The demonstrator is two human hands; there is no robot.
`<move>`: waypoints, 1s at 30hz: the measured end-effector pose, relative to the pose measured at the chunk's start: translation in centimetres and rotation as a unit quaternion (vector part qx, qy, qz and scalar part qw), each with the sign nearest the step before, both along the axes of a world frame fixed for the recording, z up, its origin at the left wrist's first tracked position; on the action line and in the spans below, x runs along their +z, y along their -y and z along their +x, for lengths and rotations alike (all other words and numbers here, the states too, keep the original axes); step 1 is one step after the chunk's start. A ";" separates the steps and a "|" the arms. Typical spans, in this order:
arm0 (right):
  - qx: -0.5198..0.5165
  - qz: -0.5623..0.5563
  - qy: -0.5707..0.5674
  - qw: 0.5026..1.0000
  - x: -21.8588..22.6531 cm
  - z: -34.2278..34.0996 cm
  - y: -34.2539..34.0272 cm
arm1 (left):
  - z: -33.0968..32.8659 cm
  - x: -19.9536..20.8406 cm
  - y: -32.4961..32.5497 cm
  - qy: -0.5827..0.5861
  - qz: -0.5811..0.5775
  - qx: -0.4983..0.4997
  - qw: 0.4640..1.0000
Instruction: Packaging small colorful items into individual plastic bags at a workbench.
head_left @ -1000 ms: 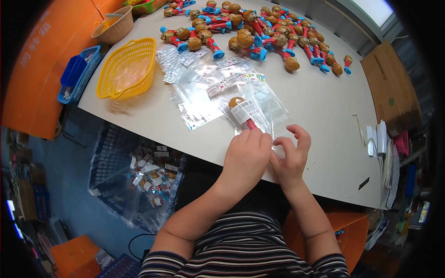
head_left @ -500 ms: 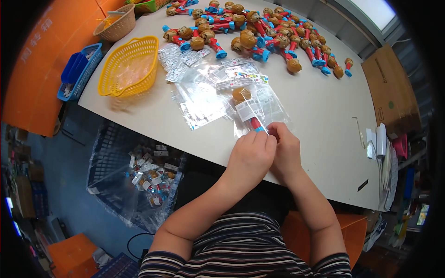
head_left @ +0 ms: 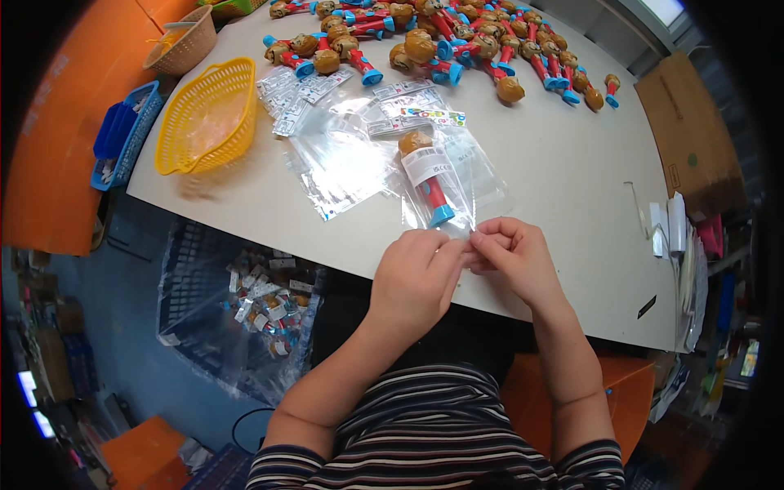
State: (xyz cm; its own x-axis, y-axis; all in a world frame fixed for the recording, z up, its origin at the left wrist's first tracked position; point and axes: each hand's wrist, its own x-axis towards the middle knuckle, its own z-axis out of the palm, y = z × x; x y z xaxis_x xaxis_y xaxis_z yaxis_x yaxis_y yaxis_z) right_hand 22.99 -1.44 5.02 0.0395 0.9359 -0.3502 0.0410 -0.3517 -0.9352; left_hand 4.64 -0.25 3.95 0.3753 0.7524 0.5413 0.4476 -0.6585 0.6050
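Near the front edge of the bench [head_left: 572, 188], the left hand [head_left: 415, 271], fingers bent inward, and the right hand [head_left: 513, 251], thumb pressed to its fingers, pinch the near end of a clear bag [head_left: 462, 202]. Inside lies a red toy [head_left: 433, 193], blue base toward them, brown head away. Flat bags [head_left: 331, 175] spread beyond; similar toys [head_left: 490, 42] heap farthest off.
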 end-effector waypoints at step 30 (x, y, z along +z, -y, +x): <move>-0.059 0.078 0.051 0.994 -1.8 0.8 -0.2 | -12.7 0.8 -7.7 0.366 -0.135 0.164 0.906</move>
